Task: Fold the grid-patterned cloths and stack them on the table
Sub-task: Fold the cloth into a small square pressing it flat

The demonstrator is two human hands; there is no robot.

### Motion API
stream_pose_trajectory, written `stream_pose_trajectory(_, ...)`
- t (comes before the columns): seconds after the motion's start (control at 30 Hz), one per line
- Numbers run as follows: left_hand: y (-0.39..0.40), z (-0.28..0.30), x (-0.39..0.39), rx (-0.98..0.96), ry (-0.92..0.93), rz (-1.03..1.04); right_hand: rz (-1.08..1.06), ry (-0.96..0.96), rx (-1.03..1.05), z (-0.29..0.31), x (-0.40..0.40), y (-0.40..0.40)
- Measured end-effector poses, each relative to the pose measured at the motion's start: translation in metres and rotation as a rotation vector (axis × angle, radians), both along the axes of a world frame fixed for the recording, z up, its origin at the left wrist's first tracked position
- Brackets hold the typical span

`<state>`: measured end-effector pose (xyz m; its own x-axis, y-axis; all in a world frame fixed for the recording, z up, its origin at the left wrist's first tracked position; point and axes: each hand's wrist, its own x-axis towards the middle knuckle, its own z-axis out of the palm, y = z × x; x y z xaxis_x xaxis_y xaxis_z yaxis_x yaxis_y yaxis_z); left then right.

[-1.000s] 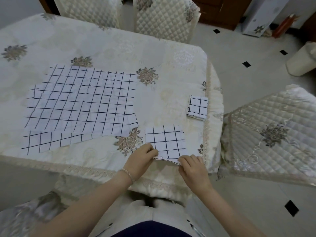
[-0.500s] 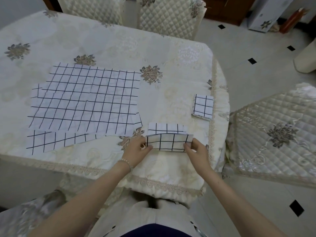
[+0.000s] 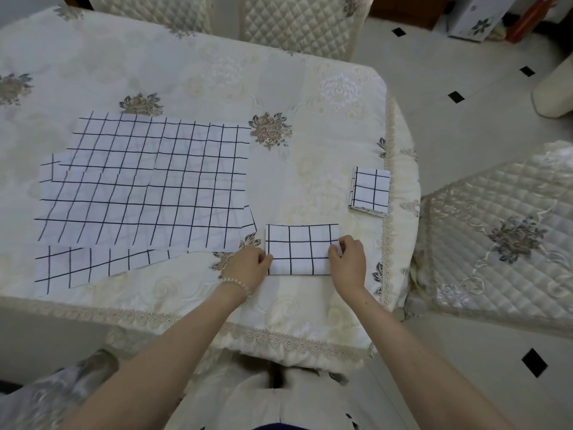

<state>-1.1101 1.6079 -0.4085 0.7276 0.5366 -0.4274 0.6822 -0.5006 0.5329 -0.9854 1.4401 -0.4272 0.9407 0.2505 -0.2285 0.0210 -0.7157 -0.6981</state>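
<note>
Now both hands, left [image 3: 248,268] and right [image 3: 348,262], pinch the folded cloth [image 3: 299,249] at its ends on the bench [image 3: 192,72]. Flat cloths [image 3: 148,181] lie left, a folded one [image 3: 370,190] right, chairs [image 3: 502,231] around.

Cream tablecloth [image 3: 192,76] covers the tabletop, woven with grey-brown flower motifs, a lace fringe running along its near edge. Two quilted cream chair backs [image 3: 297,23] stand at the far side, close together. To the right, another quilted chair [image 3: 502,231] with a flower motif sits just beside the table corner. Pale floor [image 3: 459,60] is dotted with small black diamond tiles. Far right, a white box [image 3: 477,20] and something red [image 3: 527,23] stand against dark wooden furniture. Soft, even light.
</note>
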Motion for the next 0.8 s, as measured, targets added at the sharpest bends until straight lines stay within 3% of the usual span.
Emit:
stream_pose_trajectory(0.17, 0.000, -0.003, 0.005, 0.075, 0.028, -0.029, -0.024, -0.107, -0.075, -0.010, -0.002, 0.005)
stream_pose_trajectory(0.3, -0.003, -0.010, 0.005, 0.145, 0.029, -0.005, -0.037, -0.327, -0.219, -0.022, -0.007, 0.006)
stream_pose_trajectory(0.4, -0.007, -0.018, 0.006, 0.360, -0.099, -0.104, 0.015, -0.467, -0.331, -0.030, -0.011, 0.005)
stream_pose_trajectory(0.47, -0.014, -0.022, 0.012, 0.530, -0.210, -0.263, 0.022, -0.474, -0.351, -0.033, -0.011, 0.003)
stream_pose_trajectory(0.53, -0.024, -0.027, 0.021, 0.553, -0.288, -0.392, 0.015, -0.458, -0.346, -0.035, -0.011, 0.004)
stream_pose_trajectory(0.63, -0.031, -0.039, 0.030, 0.563, -0.203, -0.529, 0.015, -0.433, -0.312, -0.036, -0.010, 0.004)
stream_pose_trajectory(0.8, -0.018, -0.054, 0.027, 0.498, -0.105, -0.532, 0.048, -0.404, -0.228, -0.037, -0.011, 0.000)
